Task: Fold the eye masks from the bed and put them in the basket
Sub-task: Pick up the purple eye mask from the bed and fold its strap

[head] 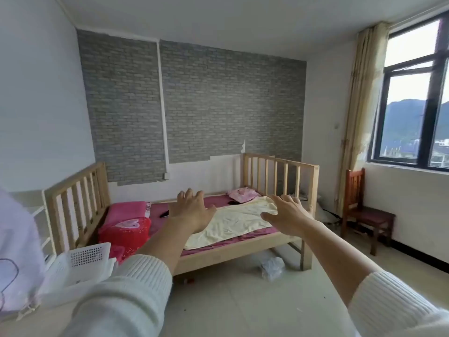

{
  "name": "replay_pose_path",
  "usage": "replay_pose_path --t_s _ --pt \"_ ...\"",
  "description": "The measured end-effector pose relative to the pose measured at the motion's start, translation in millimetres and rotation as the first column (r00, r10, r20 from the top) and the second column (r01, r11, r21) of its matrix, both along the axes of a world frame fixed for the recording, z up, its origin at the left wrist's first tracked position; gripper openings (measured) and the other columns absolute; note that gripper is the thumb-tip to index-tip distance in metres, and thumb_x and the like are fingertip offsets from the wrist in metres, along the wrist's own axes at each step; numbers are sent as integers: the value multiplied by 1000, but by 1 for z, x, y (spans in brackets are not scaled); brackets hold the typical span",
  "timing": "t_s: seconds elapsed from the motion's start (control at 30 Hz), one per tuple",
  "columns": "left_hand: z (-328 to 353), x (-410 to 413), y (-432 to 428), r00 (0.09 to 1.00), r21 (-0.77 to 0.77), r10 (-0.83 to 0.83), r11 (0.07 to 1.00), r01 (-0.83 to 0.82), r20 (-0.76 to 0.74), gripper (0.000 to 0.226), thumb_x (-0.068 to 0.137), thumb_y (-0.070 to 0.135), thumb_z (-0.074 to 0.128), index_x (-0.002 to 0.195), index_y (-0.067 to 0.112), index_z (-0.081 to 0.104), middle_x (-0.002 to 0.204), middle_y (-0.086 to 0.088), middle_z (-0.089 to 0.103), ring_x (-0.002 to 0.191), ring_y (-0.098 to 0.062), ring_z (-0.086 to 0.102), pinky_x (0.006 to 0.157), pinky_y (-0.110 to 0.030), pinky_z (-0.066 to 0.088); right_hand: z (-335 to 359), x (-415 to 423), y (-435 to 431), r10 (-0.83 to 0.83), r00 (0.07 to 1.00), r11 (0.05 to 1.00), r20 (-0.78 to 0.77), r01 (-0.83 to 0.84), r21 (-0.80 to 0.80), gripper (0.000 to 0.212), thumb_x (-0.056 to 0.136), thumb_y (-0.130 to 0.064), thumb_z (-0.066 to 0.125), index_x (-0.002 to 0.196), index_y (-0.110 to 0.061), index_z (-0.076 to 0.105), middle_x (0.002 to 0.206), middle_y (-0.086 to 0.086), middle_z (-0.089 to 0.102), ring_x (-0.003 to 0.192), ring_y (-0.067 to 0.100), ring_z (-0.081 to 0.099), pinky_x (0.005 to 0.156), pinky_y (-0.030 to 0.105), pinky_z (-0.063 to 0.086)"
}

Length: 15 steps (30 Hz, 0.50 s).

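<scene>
At frame centre, on the slatted wooden bed (238,249), two dark eye masks (165,214) lie ungrasped beyond the empty, spread left hand (192,210) and right hand (288,215), so reaching comes next, white plastic basket (85,261) lower left.

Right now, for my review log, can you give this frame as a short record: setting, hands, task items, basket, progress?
setting: bedroom, wooden bed along a grey brick-pattern wall
left hand: open, fingers spread, empty, stretched out toward the bed
right hand: open, empty, stretched out toward the bed
eye masks: two dark items on the magenta sheet, one just left of the left hand, one near the pink pillow; too small to confirm
cream towel: spread on the mattress
basket: white, perforated, at lower left beside the bed
progress: nothing picked up
</scene>
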<state>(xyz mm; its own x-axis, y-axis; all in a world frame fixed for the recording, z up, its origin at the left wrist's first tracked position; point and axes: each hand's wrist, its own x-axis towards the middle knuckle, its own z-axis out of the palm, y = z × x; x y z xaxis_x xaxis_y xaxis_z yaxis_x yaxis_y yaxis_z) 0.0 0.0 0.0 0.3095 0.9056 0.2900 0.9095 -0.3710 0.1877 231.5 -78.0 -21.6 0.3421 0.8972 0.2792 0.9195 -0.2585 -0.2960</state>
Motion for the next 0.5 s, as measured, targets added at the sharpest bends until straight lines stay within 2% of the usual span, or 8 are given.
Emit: replay_pose_path --t_s 0.13,0.5 --pt "-10 4 35 999 0 -7 1000 7 -44 65 92 53 34 147 20 31 156 -7 28 144 -29 23 111 -52 30 -8 4 33 -22 1000 1000 15 22 -14 78 84 -60 46 151 -29 21 157 3 27 145 28 19 111 63 17" --pt "-33 83 194 999 -54 -25 998 27 40 65 92 51 37 149 20 30 155 -7 32 143 -29 25 112 -54 31 -22 73 194 -2 999 1000 42 2 -6 74 84 -58 49 147 -23 30 153 4 36 141 28 28 111 61 21"
